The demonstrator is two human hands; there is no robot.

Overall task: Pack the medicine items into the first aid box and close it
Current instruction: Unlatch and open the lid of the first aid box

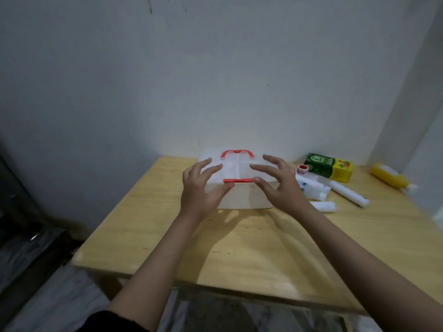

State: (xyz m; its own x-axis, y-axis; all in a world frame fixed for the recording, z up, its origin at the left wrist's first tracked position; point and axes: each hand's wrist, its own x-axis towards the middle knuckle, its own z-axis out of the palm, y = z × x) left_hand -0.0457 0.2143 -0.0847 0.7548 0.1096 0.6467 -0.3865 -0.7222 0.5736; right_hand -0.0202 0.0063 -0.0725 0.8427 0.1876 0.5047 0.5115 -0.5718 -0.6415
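On the wooden table (pixel 239 248), both hands, left hand (pixel 201 188) and right hand (pixel 278 185), hover spread-fingered, gripping nothing, at the translucent white plastic first aid box (pixel 239 197); its red front latch (pixel 238 180) apparently fastened. Forcing it risks tipping the box.

The green and yellow carton (pixel 329 169), lying at about two o'clock from the first aid box (pixel 236 183), bears large white letters reading "OB"; its smaller print is illegible.

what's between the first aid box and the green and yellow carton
In the head view, the right hand overlaps that stretch; past it, a small red-capped pot sits between the first aid box and the carton.
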